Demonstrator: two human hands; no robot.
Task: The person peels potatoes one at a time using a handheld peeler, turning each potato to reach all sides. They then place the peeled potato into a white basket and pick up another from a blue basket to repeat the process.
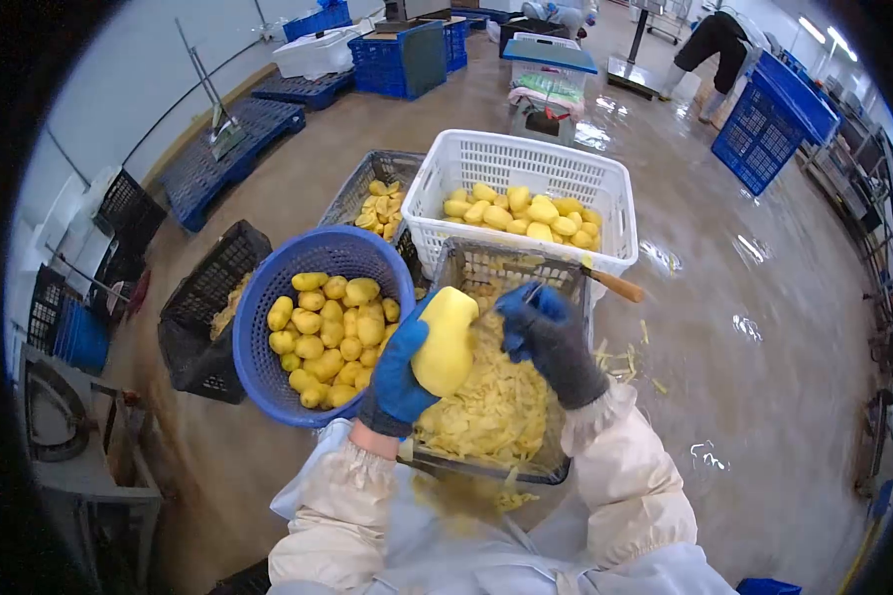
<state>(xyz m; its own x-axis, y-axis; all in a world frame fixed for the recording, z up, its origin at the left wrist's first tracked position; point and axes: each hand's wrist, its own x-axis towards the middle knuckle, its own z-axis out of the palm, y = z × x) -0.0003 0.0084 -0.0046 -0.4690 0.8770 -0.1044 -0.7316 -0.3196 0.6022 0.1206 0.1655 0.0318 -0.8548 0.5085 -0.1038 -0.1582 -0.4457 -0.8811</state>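
My left hand (399, 372), in a blue glove, is wrapped round a large, peeled yellow potato (446, 342) held upright over the black crate (556, 466). Close to the potato's right side, my right hand (551, 332) in a dark blue-grey glove is closed on a peeler, mostly hidden by the fingers. Below both hands, the crate holds a heap of pale yellow peelings (491, 412). A wooden-handled tool (617, 286) rests across the crate's far right corner, its handle sticking out to the right.
Potatoes fill a round blue basket (251, 342) on the left. Peeled ones lie in a white crate (521, 149) ahead, beside another black crate (342, 193) of potatoes. Another black crate (193, 347) stands far left. Scraps dot the wet floor (744, 397). A person (719, 50) bends at the back right.
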